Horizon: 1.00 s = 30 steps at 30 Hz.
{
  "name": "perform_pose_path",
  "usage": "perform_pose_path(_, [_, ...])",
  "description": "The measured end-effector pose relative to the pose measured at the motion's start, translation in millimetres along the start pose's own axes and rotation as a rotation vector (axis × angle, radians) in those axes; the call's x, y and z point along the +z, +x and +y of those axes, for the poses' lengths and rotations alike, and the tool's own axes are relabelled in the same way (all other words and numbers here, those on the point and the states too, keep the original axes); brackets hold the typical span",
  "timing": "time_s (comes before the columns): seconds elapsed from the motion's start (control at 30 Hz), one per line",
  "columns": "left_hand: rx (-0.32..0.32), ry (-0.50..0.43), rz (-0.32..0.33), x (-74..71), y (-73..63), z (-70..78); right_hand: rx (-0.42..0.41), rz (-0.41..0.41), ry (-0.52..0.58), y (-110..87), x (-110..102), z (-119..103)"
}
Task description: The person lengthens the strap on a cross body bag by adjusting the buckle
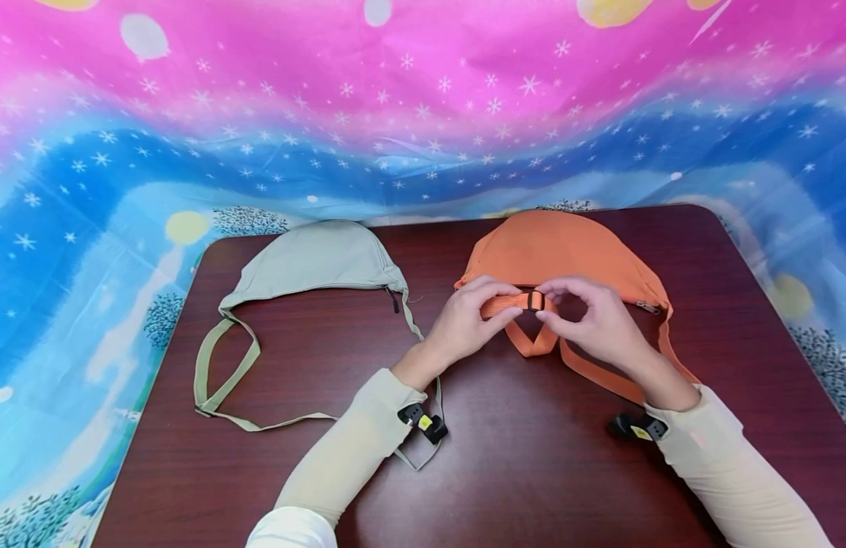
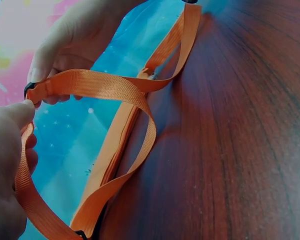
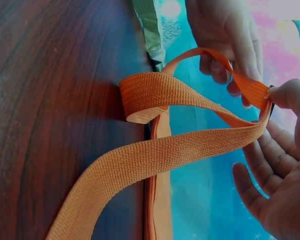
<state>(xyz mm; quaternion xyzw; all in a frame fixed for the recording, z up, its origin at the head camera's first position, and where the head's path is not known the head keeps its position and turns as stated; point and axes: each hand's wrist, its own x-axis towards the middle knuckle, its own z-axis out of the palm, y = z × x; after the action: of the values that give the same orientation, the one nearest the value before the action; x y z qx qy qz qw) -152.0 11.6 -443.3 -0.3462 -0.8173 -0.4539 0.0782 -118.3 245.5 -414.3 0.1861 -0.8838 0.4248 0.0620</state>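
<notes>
An orange bag [image 1: 560, 247] lies at the far right of the table, its strap [image 1: 532, 346] raised in a loop in front of it. The left hand [image 1: 467, 316] pinches the strap on the left of a small black buckle [image 1: 535, 301]. From the other side, the right hand [image 1: 597, 316] pinches the strap at the buckle between thumb and forefinger. In the right wrist view the other fingers [image 3: 262, 170] of that hand are spread. In the left wrist view the orange webbing [image 2: 90, 84] runs from the buckle back to the bag.
A pale grey-green bag [image 1: 320, 259] lies at the table's left, its strap [image 1: 231, 365] looped toward the front and partly under the left arm. The dark wooden table [image 1: 525, 472] stands against a patterned pink and blue cloth [image 1: 409, 99]. A zipper pull [image 1: 647, 307] sits at the orange bag's right end.
</notes>
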Motion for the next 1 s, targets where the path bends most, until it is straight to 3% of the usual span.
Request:
perform_pose_path(0.37, [-0.001,-0.069,-0.042,-1.2,2.4,5.3,0.003,-0.038,0.033,2.4,4.6,0.3])
perform_pose_path(0.53, [-0.015,-0.042,-0.041,-1.9,0.9,3.2,0.020,-0.025,0.025,2.1,5.1,0.0])
perform_pose_path(0.77, [-0.028,0.074,-0.012,-2.5,-3.6,0.5,0.041,0.003,0.075,3.1,6.7,-0.5])
perform_pose_path(1.0, [-0.002,0.066,0.021,-2.2,-2.6,2.1,0.006,0.026,0.103,3.9,9.3,-0.4])
